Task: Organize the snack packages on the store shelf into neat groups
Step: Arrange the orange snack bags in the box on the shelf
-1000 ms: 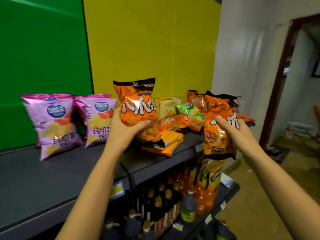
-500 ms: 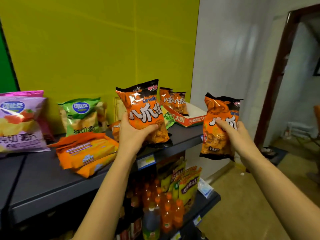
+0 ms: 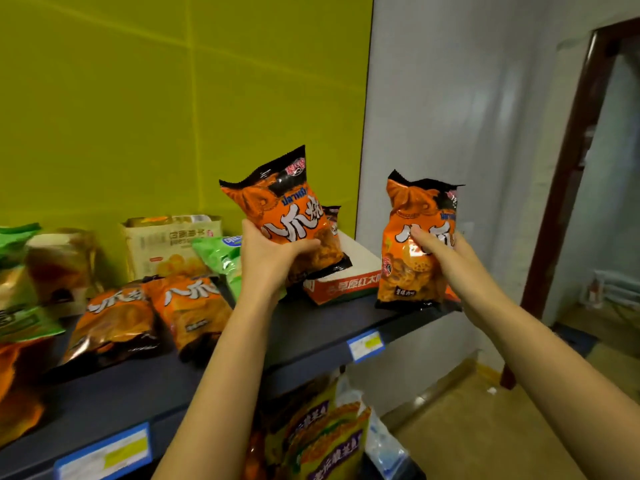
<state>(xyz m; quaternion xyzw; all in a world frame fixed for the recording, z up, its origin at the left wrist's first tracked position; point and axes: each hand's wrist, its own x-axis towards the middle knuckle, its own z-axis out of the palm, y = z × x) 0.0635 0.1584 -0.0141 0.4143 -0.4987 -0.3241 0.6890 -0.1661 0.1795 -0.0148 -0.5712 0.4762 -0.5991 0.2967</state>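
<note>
My left hand [image 3: 268, 259] grips an orange snack bag [image 3: 282, 211] with white characters, tilted, above the dark shelf [image 3: 311, 327]. My right hand [image 3: 441, 251] grips a matching orange bag [image 3: 420, 216], upright over the shelf's right end. A red and white open carton [image 3: 346, 284] sits on the shelf between the hands, with another orange bag [image 3: 333, 218] standing in it behind the left one. Two more orange bags [image 3: 114, 317] [image 3: 194, 306] lie flat on the shelf to the left.
A green bag [image 3: 225, 261], a beige bag [image 3: 169, 244] and other packages stand at the back against the yellow wall. Price tags [image 3: 366, 344] line the shelf edge. Yellow and purple bags [image 3: 325, 434] hang on the lower shelf. A grey wall and a doorway [image 3: 588, 168] are to the right.
The view has swung right along the shelf; the pink bags have left the view. Both hands carried their orange bags toward the shelf's right end, near the carton.
</note>
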